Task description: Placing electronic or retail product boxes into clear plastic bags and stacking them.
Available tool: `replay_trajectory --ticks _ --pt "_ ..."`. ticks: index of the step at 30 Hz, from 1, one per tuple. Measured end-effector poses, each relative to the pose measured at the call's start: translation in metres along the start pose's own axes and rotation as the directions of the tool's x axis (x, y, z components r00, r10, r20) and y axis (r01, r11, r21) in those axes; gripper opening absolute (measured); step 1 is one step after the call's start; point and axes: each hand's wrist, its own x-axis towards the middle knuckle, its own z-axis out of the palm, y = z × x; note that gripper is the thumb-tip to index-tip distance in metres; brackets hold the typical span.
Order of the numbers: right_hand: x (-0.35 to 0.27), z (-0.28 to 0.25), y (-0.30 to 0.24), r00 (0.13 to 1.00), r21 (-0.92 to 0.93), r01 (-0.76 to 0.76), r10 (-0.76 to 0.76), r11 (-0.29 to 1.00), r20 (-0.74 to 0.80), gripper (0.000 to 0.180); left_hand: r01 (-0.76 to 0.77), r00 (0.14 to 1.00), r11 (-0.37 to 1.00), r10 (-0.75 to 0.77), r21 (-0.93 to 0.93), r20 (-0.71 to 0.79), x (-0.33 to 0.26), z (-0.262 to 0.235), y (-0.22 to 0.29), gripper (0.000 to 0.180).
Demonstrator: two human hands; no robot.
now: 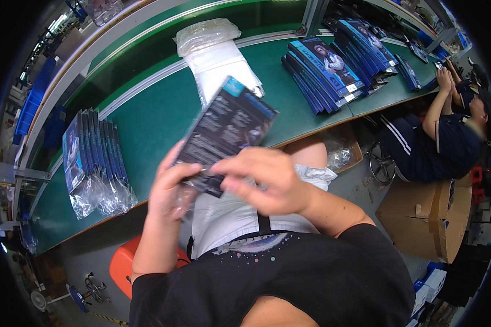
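My left hand [169,182] grips the lower end of a flat dark box [223,128] with a light blue corner, its thumb lying over the front. Clear plastic [186,197] hangs crumpled below the box by that palm. My right hand [264,180] reaches in from the right, its fingertips at the box's lower edge. Motion smears those fingers, so whether they pinch the plastic is unclear. Beyond the box lies a stack of white clear-plastic bags [223,62] on the green bench.
On the green worktable [153,103], a row of bagged blue packages [95,152] stands at the left. Stacked blue packages [327,65] are at the back right. A co-worker [453,125] sits further right. A cardboard box [425,218] and an orange stool [125,264] stand below.
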Motion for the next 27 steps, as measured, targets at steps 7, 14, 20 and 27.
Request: replay_trajectory --ticks 7,14,20,27 --pt "-0.025 -0.043 0.018 0.841 0.060 -0.429 0.423 0.901 -0.336 0.013 -0.552 0.209 0.075 0.977 0.831 0.051 -0.050 -0.055 0.115 0.050" --pt "-0.016 -0.064 0.023 0.821 0.124 -0.441 0.455 0.889 -0.345 0.013 0.280 0.516 -0.293 0.849 0.914 0.114 -0.039 -0.141 0.140 0.042" --pt "0.026 -0.112 0.033 0.830 -0.137 -0.390 0.283 0.911 -0.481 0.014 0.326 0.387 -0.554 0.818 0.766 0.426 -0.018 -0.107 0.134 0.039" --pt "0.033 -0.168 0.112 0.718 -0.865 -0.494 0.602 0.089 -0.348 0.099 -0.495 0.488 -0.562 0.452 0.663 0.747 0.067 -0.006 0.025 0.022"
